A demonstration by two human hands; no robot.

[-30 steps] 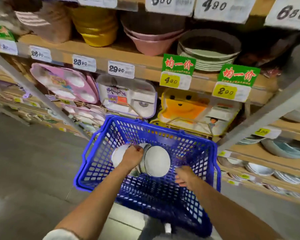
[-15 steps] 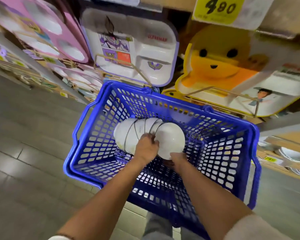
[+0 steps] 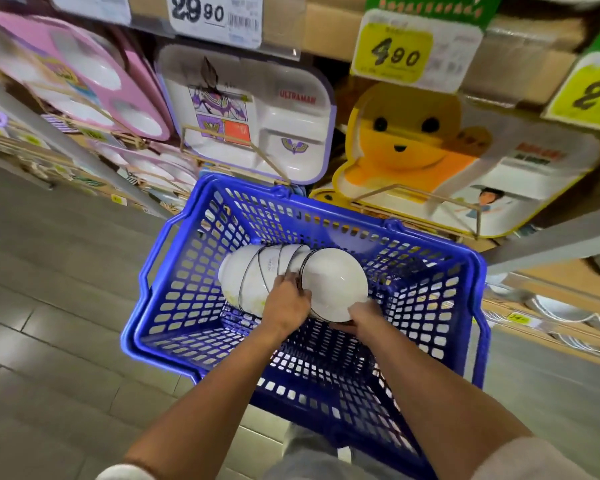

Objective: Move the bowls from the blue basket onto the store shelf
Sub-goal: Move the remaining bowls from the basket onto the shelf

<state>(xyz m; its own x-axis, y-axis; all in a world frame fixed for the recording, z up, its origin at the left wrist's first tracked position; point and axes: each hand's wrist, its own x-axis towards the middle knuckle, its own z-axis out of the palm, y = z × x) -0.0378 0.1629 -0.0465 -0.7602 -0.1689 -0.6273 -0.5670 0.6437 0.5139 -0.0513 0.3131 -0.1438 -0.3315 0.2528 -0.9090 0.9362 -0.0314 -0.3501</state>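
The left hand (image 3: 286, 303) curls over the top of the bowls (image 3: 333, 282), a nested white stack lying on its side. The right hand (image 3: 361, 317) grips the front bowl's lower rim from beneath. The stack is inside the basket (image 3: 343, 212), which sits just before a shelf (image 3: 326, 29) hung with trays (image 3: 257, 116).

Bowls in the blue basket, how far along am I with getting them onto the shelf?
Done: nothing visibly shelved yet. In hand: the stack of bowls lies on its side inside the blue basket, the left hand gripping its middle and the right hand cupping the end bowl from below. Left: lift the stack out and set it on the store shelf.
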